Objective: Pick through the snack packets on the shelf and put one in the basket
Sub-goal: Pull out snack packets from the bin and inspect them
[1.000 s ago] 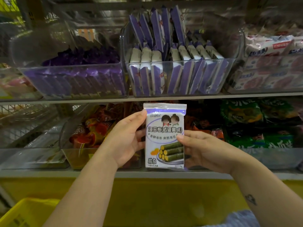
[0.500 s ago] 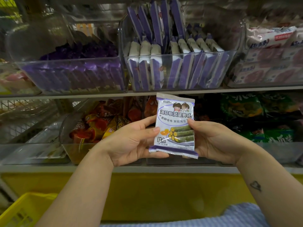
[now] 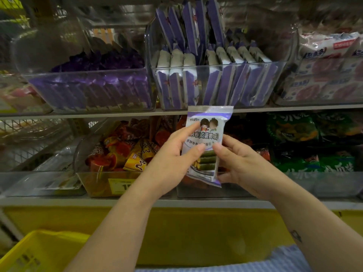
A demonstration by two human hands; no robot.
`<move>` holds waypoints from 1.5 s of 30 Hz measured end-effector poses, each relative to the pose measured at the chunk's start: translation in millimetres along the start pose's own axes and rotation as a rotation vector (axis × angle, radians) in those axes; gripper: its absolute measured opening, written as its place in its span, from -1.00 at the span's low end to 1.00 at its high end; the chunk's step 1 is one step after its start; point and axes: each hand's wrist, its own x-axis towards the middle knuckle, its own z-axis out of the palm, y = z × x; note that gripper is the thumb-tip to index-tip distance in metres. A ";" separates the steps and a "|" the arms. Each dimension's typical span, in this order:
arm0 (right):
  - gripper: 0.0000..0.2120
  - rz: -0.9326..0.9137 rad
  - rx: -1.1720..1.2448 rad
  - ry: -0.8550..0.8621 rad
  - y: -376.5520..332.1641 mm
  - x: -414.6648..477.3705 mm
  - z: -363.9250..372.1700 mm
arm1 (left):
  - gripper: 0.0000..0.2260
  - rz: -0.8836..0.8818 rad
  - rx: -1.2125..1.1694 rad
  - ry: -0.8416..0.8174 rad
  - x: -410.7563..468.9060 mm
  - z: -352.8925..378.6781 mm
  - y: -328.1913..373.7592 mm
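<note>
Two hands: both gripping one packet (image 3: pixel 211 132), up in mid-air!
Left hand (image 3: pixel 170 160): fingers curled round the packet's left edge, thumb laid across the print.
Right hand (image 3: pixel 243 167): pinching the right edge, thumb on the front, fingers tucked behind.
Packet: white and purple with green rolls pictured, upright with a slight tilt, in front of the lower shelf, its top seam overlapping the upper shelf edge (image 3: pixel 98 115).
Upper bin (image 3: pixel 216 66): clear, right above the packet, packed with purple-and-white packs standing on end.
Lower shelf: red and orange snacks (image 3: pixel 121 152) left of the hands, green bags (image 3: pixel 314 154) to the right.
Basket (image 3: pixel 45 250): yellow, bottom-left corner, well apart from the packet.
</note>
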 end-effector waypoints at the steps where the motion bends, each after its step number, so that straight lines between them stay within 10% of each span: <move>1: -0.66 -0.016 0.022 -0.023 -0.1 0.0 1.6 | -0.50 -0.028 -0.026 -0.046 -0.9 1.7 -0.6; 6: -0.70 -0.024 0.132 -0.043 -2.5 -0.8 1.7 | -0.20 -0.113 -0.368 -0.206 -2.5 6.3 -1.1; 15: -0.11 -0.090 -0.146 0.075 6.3 0.7 -2.8 | -0.49 -0.171 -0.560 -0.305 -7.2 -0.4 1.1; 28: -0.25 -0.267 -0.507 0.243 4.6 -0.7 2.0 | -0.70 -0.063 -0.568 0.010 1.4 1.8 -11.0; 45: -0.71 -0.200 -0.030 0.154 -2.1 -5.0 -6.5 | -0.57 -0.118 -1.020 0.223 7.5 -19.4 -17.0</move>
